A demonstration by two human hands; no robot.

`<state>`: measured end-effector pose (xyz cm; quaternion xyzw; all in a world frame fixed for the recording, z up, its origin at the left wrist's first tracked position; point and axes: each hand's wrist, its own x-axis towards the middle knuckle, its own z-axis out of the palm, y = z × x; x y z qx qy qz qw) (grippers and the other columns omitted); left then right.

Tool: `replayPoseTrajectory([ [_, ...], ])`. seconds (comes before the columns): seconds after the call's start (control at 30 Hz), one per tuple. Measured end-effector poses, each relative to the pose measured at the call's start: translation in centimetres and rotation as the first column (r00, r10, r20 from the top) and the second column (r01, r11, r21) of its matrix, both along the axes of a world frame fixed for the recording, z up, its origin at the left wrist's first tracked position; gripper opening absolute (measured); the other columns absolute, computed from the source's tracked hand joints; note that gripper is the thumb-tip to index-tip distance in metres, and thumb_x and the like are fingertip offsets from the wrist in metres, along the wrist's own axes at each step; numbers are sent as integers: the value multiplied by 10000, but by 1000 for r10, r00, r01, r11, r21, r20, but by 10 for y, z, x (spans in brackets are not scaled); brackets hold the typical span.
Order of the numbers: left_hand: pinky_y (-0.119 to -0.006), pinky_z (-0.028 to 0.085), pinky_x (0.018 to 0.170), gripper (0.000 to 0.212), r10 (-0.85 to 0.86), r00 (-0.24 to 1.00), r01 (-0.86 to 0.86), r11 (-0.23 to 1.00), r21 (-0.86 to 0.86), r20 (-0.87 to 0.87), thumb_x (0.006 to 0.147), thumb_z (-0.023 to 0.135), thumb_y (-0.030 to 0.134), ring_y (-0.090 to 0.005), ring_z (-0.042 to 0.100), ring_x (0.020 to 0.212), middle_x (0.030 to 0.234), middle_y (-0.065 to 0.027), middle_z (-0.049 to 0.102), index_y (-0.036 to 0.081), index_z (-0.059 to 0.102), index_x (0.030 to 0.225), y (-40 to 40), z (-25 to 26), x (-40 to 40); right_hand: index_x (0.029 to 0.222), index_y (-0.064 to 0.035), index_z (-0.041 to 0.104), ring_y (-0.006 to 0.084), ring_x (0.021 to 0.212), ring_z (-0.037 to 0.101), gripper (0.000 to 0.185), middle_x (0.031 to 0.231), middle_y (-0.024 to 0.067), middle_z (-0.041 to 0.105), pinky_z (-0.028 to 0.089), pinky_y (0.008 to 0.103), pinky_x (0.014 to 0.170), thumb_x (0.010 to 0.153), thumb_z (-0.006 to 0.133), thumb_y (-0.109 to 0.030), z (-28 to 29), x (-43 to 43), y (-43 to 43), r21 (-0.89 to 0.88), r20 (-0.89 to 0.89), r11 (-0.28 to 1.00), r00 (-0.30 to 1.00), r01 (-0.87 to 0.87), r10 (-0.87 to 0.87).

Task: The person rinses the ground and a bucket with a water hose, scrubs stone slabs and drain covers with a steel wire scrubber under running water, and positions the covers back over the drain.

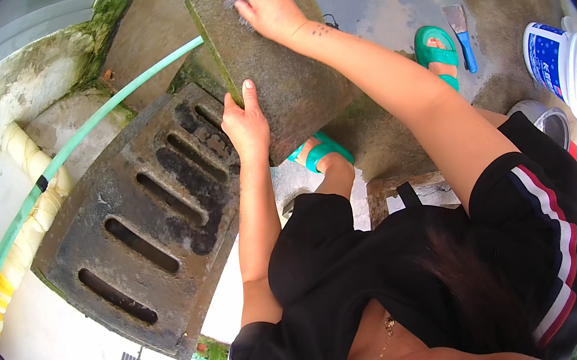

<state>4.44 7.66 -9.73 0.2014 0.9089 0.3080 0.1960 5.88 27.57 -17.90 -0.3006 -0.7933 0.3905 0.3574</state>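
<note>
A square concrete slab [290, 87] stands tilted before me, with green growth along its left edge. My left hand [247, 125] grips that edge low down, the thumb resting on the face. Near the slab's top, my right hand [272, 11] presses a wad of grey metal scourer [246, 21] against the surface; the fingers partly hide it. Left of the slab lies a concrete drain cover [121, 199] with several long slots and dark wet patches.
A pale green hose [109, 108] runs behind the slab and along the wall. On the wet floor at right lies a blue-handled scraper [464, 42], beside my green sandal [435, 51]. Farther right are a white and blue bucket [551, 60] and a grey pail [548, 118].
</note>
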Motion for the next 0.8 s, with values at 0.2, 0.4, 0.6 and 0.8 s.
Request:
replayPoseTrajectory([
  [0.2, -411, 512, 737, 464, 15, 997, -10, 998, -64, 75, 1000, 619, 422, -303, 631, 737, 839, -205, 695, -38, 651, 1047, 7, 4, 3, 1021, -56, 609, 387, 873, 677, 169, 951, 194, 689, 546, 484, 767, 937, 606, -202, -125, 71, 67, -201, 477, 927, 858, 316, -189],
  [0.4, -446, 520, 728, 457, 82, 996, -79, 994, -81, 38, 983, 639, 419, -403, 661, 749, 813, -250, 683, -36, 656, 1022, 6, 7, 0, 1029, -60, 581, 419, 913, 663, 159, 946, 205, 688, 523, 514, 809, 908, 631, -151, -135, 176, -71, -359, 508, 917, 861, 176, 34],
  [0.6, -439, 518, 734, 463, 40, 999, -38, 998, -43, 31, 985, 638, 408, -347, 671, 753, 837, -243, 690, -51, 649, 1046, 3, 3, 0, 1082, -85, 608, 372, 857, 684, 211, 898, 159, 706, 536, 437, 768, 949, 625, -247, -93, 125, -42, -346, 372, 913, 925, 215, -77],
  [0.8, -444, 485, 866, 793, 167, 973, -166, 986, -19, 159, 995, 404, 679, -311, 628, 914, 960, -254, 686, -64, 664, 1095, 7, 6, 0, 1050, -65, 609, 345, 870, 684, 179, 970, 143, 674, 550, 399, 755, 906, 669, -154, 23, 59, -83, -262, -39, 962, 997, -81, 74],
])
